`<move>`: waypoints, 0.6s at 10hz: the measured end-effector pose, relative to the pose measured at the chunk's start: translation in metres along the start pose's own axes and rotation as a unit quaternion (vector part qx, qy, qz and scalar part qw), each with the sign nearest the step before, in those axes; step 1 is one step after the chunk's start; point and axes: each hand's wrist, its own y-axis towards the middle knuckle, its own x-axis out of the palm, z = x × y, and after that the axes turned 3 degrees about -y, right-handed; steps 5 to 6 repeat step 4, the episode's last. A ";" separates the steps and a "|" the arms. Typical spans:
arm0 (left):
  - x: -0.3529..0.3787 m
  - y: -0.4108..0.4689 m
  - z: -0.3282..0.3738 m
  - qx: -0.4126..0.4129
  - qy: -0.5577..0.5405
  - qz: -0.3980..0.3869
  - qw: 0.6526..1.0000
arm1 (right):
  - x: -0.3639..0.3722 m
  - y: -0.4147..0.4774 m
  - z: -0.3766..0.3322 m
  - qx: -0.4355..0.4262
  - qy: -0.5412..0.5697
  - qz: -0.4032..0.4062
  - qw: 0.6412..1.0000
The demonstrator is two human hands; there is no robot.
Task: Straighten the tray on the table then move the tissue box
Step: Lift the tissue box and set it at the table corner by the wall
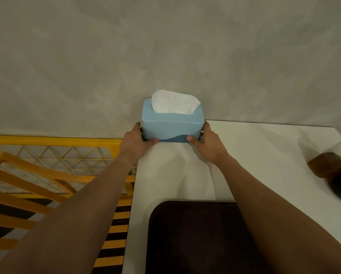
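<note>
A light blue tissue box point(171, 125) with a white tissue sticking out of its top stands at the far left corner of the white table point(254, 155), against the grey wall. My left hand point(138, 141) grips its left end and my right hand point(207, 143) grips its right end, thumbs on the front face. A dark brown tray point(195, 240) lies on the table close to me, its edges square with the table's edge. My right forearm crosses over the tray's right part.
A brown wooden object point(327, 165), blurred, sits at the table's right side. Left of the table stands a yellow metal frame with mesh point(53, 153) and orange wooden slats point(27, 194) over a black-and-yellow striped floor.
</note>
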 end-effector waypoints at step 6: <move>-0.021 -0.007 0.018 -0.024 -0.032 -0.079 0.996 | -0.014 -0.006 -0.020 -0.003 0.023 -0.007 1.000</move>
